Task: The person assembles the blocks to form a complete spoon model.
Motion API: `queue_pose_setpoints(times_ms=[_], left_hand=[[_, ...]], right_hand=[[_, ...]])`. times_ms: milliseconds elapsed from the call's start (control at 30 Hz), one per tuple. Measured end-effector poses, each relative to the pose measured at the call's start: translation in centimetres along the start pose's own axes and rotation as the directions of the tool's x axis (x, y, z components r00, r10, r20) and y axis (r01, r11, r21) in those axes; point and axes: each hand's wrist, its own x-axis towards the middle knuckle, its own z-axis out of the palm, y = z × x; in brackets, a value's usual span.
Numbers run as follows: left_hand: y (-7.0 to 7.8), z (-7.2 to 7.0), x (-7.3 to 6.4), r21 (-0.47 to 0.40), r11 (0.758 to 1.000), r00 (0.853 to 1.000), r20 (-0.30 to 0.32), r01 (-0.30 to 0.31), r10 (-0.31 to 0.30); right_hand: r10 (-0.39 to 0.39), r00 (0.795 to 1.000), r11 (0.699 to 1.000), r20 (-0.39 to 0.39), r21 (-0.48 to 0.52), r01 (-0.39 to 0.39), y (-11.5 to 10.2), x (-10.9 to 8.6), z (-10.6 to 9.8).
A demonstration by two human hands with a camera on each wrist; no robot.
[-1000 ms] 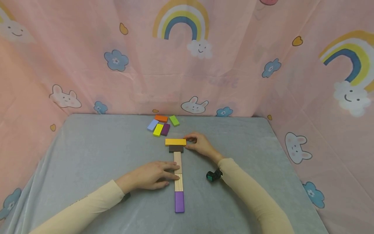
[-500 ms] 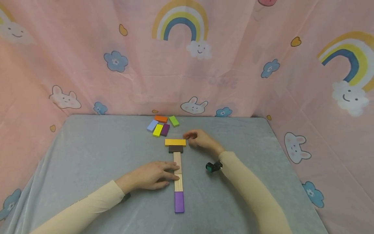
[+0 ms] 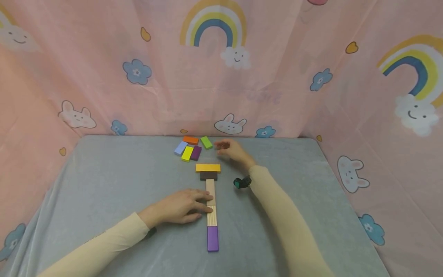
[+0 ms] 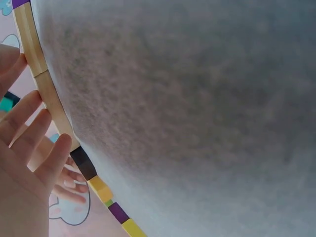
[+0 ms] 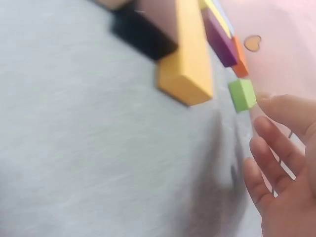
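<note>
You can read no text: the faint lettering [image 3: 264,97] at two o'clock on the pink curtain [image 3: 277,50] and the tiny print [image 3: 95,237] at eight o'clock on your left sleeve [image 3: 104,244] are illegible.

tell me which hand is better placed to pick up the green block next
Probably the right hand: it holds nothing and its fingers are just beside the green block. The left hand is farther from it, with its fingers at the plain wooden blocks.
</note>
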Motion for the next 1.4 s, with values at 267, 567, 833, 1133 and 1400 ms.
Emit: queue_pose_setpoints(times_ms=[267, 567, 833, 1133, 1400], left_hand=[[-0.1, -0.3, 0.1, 0.011, 1.0, 1.0, 0.0, -0.012, 0.012], [-0.3, 0.0, 0.3, 0.009, 1.0, 1.0, -0.001, -0.016, 0.016], [-0.2, -0.1, 0.4, 0.015, 1.0, 1.0, -0.004, -0.022, 0.022], [-0.2, -0.1, 0.3, 0.013, 1.0, 1.0, -0.003, -0.015, 0.015], [-0.3, 0.1, 0.2, 0.01, 1.0, 1.0, 0.0, -0.005, 0.005]], right_hand=[[0.014, 1.0, 0.999, 0.013, -0.042, -0.014, -1.3, 2.2, -0.2], [0.035, 0.999, 0.999, 0.018, -0.038, -0.035, -1.2, 3.7, 1.1], [0.066, 0.998, 0.997, -0.001, -0.05, -0.066, -1.1, 4.3, 1.6], [0.152, 0.988, 0.982, -0.01, -0.111, -0.152, -1.7, 5.0, 2.0], [0.15, 0.989, 0.981, -0.007, -0.123, -0.149, -2.2, 5.0, 2.0]])
